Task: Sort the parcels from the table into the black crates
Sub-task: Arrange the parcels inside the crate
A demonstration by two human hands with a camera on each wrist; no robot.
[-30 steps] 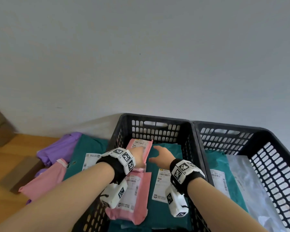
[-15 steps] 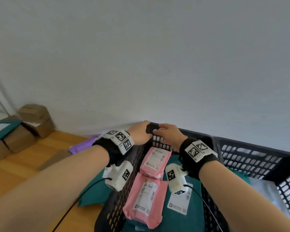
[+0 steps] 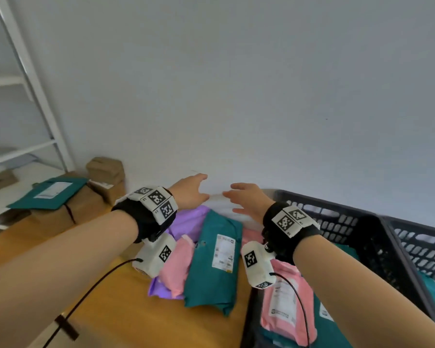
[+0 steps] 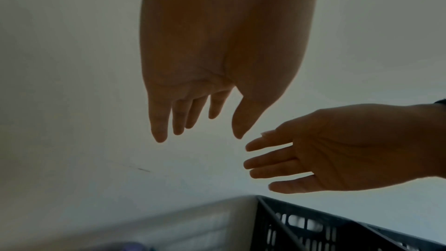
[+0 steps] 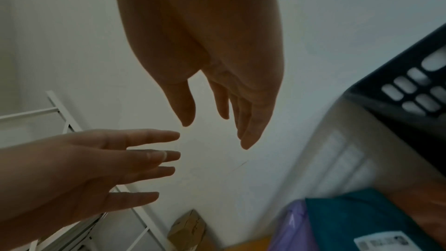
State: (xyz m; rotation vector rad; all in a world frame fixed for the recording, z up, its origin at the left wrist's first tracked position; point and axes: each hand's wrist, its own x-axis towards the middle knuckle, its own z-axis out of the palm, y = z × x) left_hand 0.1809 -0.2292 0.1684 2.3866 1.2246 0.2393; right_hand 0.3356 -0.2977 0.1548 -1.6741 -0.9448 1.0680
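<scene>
Wooden worktop [image 3: 126, 315] holds black slotted plastic crate [image 3: 377, 249] beside flat teal plastic mailer parcel [image 3: 211, 267], likely soft, light, slippery, best pinched at a long edge, while left hand [image 3: 190, 194] and right hand [image 3: 249, 200] hover above, fingers spread, empty.

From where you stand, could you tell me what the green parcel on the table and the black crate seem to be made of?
The green parcel looks like a soft plastic mailing bag: matte, creased, with a paper label. The black crate seems to be rigid moulded plastic, its walls pierced by rows of slots.
</scene>
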